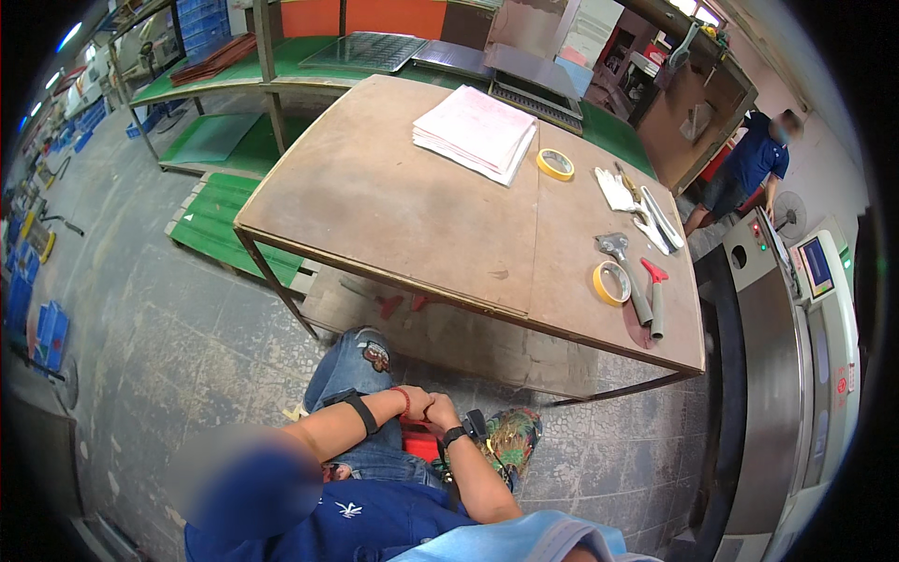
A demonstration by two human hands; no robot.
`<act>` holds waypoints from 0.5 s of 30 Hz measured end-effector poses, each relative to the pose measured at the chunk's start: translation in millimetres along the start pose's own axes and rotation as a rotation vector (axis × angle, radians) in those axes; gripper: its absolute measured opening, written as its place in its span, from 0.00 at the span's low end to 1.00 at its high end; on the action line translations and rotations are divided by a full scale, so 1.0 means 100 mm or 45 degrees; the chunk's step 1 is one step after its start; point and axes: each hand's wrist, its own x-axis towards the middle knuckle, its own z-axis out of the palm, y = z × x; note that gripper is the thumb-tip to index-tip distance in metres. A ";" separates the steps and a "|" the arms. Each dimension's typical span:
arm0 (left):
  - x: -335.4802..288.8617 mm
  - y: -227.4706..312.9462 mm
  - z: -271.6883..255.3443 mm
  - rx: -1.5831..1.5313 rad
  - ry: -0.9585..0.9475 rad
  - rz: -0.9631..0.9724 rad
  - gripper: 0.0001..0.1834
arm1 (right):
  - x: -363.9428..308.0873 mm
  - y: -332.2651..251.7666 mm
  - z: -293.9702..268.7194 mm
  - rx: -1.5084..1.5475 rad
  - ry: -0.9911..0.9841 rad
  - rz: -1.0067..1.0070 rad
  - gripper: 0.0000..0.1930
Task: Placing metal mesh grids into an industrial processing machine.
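My left hand, with a red bracelet at the wrist, meets my right hand above my lap. The fingers of both are curled in and pressed together; whatever may be between them is hidden. A black watch sits on my right wrist and a black band on my left forearm. A small black device lies close beside my right hand. Under my hands, between the denim-clad legs, a red surface shows. Both hands are apart from the brown table ahead.
On the table lie a stack of pinkish sheets, yellow tape rolls, white gloves and a red-headed scraper. A green pallet stands at left. Machinery with a screen rises at right, a person behind it.
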 end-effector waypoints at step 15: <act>-0.05 0.00 -0.02 -0.024 0.002 -0.025 0.21 | -0.01 -0.10 -0.02 0.036 -0.046 0.067 0.12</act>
